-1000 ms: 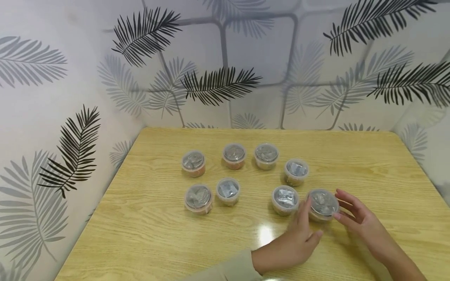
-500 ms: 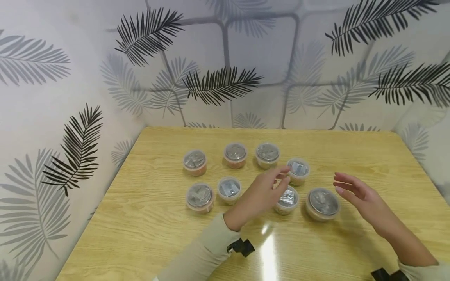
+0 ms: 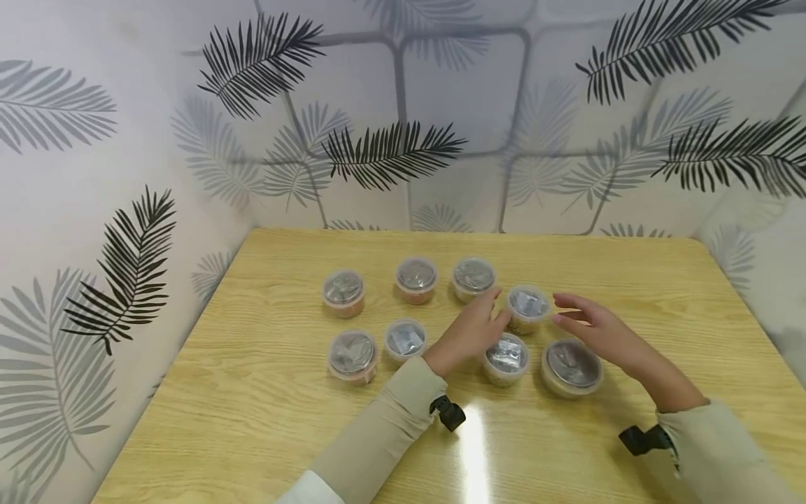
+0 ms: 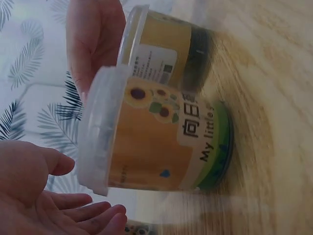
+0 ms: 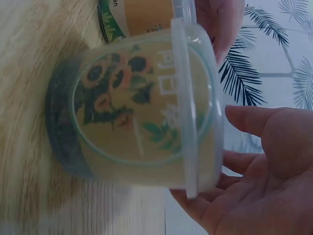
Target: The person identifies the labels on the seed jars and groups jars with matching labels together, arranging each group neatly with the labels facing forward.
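My left hand [image 3: 469, 332] reaches over the table with its fingers loosely bent, at the left side of a small lidded tub [image 3: 527, 306]. On that tub's right side is my right hand [image 3: 595, 332], fingers slightly curved, fingertips close to the rim. Nearer to me stand another small tub [image 3: 506, 358], below the left hand, and a larger tub [image 3: 571, 369], below the right forearm. The left wrist view shows a tub with a sunflower print [image 4: 156, 142] beside the left hand's spread fingers. A sunflower-printed tub [image 5: 132, 107] fills the right wrist view.
Several more lidded tubs stand to the left: one at the back left [image 3: 343, 292], one at the back middle [image 3: 416, 279], one beside the left fingertips [image 3: 474, 277], and two in front [image 3: 352, 357]. The wooden table [image 3: 220, 420] meets a leaf-patterned wall [image 3: 460, 91].
A second ago both hands were around the larger tub at the right. They have come off it and moved back and left, to either side of the small back tub.
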The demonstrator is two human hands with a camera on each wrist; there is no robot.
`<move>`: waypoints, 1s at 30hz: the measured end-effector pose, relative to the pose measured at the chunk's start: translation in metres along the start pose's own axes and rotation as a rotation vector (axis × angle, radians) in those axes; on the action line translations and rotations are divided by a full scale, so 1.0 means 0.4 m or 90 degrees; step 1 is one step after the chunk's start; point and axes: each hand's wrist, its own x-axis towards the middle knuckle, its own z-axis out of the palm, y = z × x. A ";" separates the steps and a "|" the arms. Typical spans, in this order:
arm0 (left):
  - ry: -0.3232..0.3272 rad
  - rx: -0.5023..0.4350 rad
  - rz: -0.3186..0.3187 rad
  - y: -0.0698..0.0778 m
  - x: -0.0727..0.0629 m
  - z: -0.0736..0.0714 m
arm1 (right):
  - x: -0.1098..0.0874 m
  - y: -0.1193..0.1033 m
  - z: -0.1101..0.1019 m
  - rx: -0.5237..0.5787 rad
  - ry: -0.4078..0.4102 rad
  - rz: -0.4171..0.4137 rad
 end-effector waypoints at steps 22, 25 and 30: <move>0.004 -0.064 0.036 -0.026 0.039 0.021 | 0.039 0.003 0.029 0.005 0.024 -0.018; 0.023 -0.075 0.057 -0.011 0.030 0.013 | 0.038 -0.006 0.026 -0.014 0.061 -0.019; 0.046 -0.102 0.084 0.015 0.011 -0.005 | 0.026 -0.025 0.016 -0.011 0.096 -0.025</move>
